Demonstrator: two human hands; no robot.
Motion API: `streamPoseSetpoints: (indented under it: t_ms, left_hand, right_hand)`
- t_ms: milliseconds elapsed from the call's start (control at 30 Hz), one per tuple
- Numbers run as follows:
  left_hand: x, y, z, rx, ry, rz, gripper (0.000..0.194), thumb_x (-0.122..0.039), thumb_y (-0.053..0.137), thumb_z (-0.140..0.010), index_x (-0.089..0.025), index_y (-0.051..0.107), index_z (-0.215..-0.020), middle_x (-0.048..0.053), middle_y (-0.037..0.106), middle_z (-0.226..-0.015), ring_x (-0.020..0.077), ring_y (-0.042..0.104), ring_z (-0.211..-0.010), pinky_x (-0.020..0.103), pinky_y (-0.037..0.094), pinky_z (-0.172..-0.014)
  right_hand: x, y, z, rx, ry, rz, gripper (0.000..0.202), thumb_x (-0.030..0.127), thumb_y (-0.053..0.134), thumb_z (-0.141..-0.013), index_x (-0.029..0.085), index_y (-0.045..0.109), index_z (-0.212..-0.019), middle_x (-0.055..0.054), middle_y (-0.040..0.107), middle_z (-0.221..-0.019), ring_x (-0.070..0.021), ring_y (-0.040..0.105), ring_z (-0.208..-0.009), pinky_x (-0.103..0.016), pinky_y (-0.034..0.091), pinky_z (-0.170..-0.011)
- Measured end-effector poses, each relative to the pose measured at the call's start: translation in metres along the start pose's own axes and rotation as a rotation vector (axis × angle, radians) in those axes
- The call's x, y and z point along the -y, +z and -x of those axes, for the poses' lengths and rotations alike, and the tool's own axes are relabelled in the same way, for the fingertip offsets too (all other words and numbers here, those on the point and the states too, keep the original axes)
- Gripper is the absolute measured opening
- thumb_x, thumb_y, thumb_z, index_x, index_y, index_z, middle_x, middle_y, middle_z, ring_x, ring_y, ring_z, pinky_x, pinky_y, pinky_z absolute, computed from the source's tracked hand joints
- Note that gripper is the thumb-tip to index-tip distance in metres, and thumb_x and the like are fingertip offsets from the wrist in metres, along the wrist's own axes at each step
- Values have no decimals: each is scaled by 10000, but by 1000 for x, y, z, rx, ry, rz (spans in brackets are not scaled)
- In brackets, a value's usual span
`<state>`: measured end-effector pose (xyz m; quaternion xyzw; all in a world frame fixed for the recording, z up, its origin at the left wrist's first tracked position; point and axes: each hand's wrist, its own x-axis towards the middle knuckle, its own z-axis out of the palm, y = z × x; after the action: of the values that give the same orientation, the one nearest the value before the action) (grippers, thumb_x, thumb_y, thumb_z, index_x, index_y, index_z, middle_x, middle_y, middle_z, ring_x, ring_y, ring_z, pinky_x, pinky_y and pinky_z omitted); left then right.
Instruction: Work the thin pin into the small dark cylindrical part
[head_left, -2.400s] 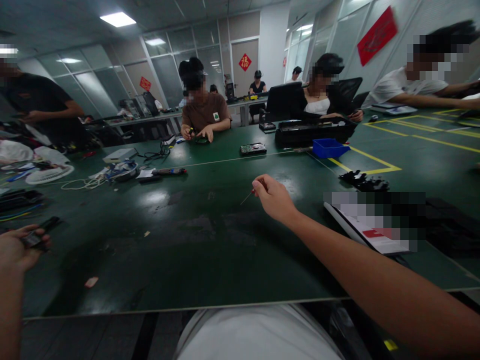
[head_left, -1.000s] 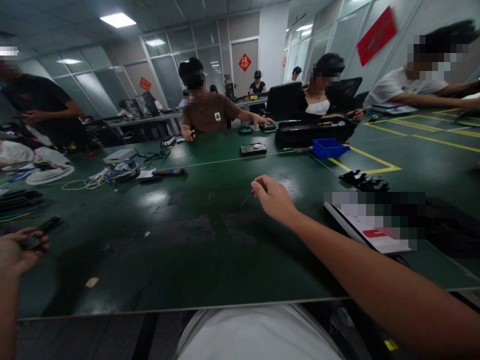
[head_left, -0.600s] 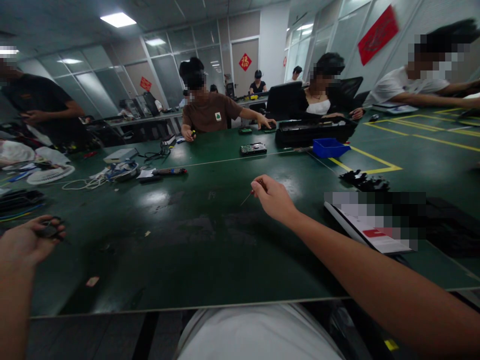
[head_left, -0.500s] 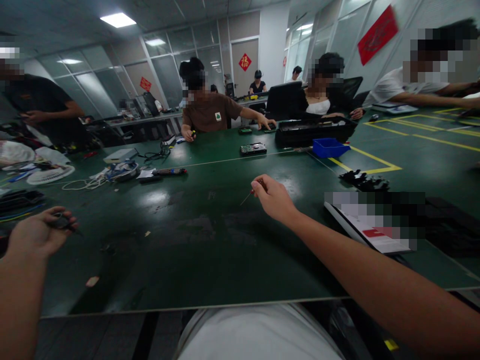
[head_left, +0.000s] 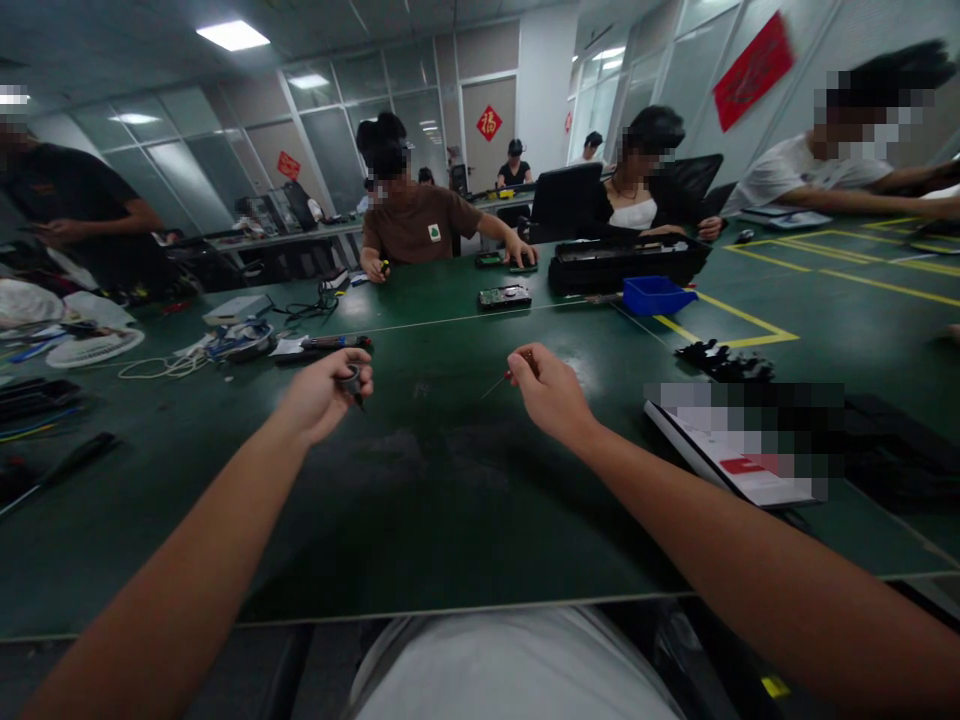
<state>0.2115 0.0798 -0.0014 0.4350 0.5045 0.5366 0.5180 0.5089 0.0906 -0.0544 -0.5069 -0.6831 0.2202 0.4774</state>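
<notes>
Hands level at mid-frame, a tool in each

Slim metal-shafted tool (head_left: 496,385) just right of centre, in the right hand (head_left: 551,390), above the green tabletop (head_left: 405,540)! Its thin shaft slants down and to the left, the free end aimed at the gap between the hands; the long axis tilts from upper right to lower left, with a touch of red where it meets the grip. Thumb and fingers are clamped together on that end, which they mostly hide.

Across to centre-left, and the left hand (head_left: 319,398) has its fingers curled shut around a small dark tool (head_left: 350,381). That one shows a rounded grey-black body and a dark narrow end pointing down and slightly right; fingers cover too much to name it further. The two tools are well apart.

Look at the arms: the left forearm climbs from the lower left corner, the right one from the lower right, wrists nearly straight, hands facing each other.

Far left, a black-handled screwdriver (head_left: 73,460) lies on the tabletop, shaft toward the lower left. Beyond the right hand, a hard drive (head_left: 505,297) lies circuit board up, with a blue bin (head_left: 658,297) to its right.
</notes>
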Motion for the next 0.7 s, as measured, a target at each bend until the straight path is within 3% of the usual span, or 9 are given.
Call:
streamPoseSetpoints:
  t_ms: [200,367,533,700]
  left_hand:
    - [37,70,-6,262,2,-72,240,-141,492,-603,-158,585,-823,55,537,-697,179,516,-630,331,420,-620]
    - [62,105,-5,257,196,-303,246,-171,527,-695,-192,586,-933,75,585,-861,206,555,-777,382,452,-754]
    - [87,112,0,203,347,-715,545,-11,572,-685,-207,515,-1190,143,601,-1130,265,577,-1027,446,430,-935]
    - [94,98,-2,247,394,-762,361,-39,585,-783,-201,610,-1105,131,644,-1156,281,589,-1111,475,424,-1011]
  right_hand:
    - [-4,1,0,-42,-13,-32,248,436,463,-964,229,594,-928,-36,677,-816,-206,622,-762,-336,419,-684]
    - [-3,0,-1,-92,-26,-58,203,385,462,-954,227,589,-946,-33,673,-829,-201,620,-777,-334,422,-706]
    - [4,-2,0,-72,3,17,289,443,500,-938,224,577,-768,-6,619,-665,-172,564,-631,-317,382,-615]
    - [2,2,2,-44,-7,-198,237,421,507,-933,220,589,-840,-13,666,-730,-170,614,-678,-313,456,-652]
